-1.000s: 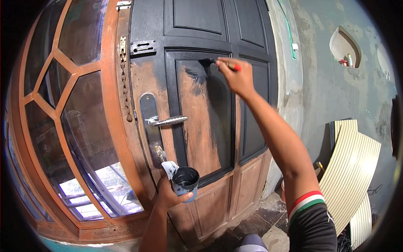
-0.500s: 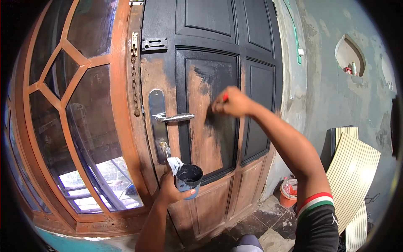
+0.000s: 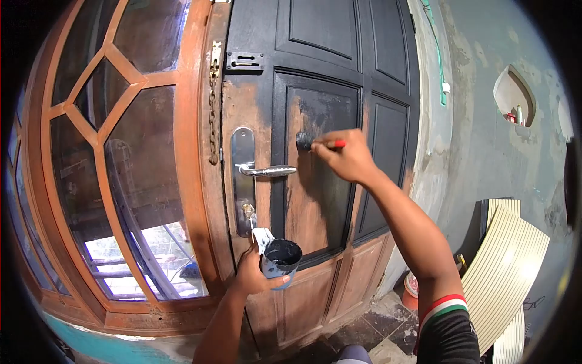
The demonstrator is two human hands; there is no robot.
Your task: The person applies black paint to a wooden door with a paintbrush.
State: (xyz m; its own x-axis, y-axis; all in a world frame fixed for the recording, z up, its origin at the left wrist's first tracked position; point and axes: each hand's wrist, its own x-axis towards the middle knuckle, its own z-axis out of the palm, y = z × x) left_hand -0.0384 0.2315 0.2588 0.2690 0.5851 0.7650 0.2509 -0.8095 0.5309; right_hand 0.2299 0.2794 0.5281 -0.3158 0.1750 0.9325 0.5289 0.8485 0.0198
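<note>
My right hand is closed round a paintbrush with a red handle. Its dark bristles touch the middle panel of the wooden door, which is partly black and partly bare brown. Below the silver door handle, my left hand grips a cup coated inside with black paint. A whitish rag or paper sticks up beside the cup, near the lock.
An orange-framed window stands left of the door, with a rusty chain between them. At right are a grey wall with a niche, leaning striped panels and a reddish bucket.
My right hand and the brush have moved a little to the left relative to the door panel, and the bristles now show clearly. The whole view has shifted, so the door appears further right.
</note>
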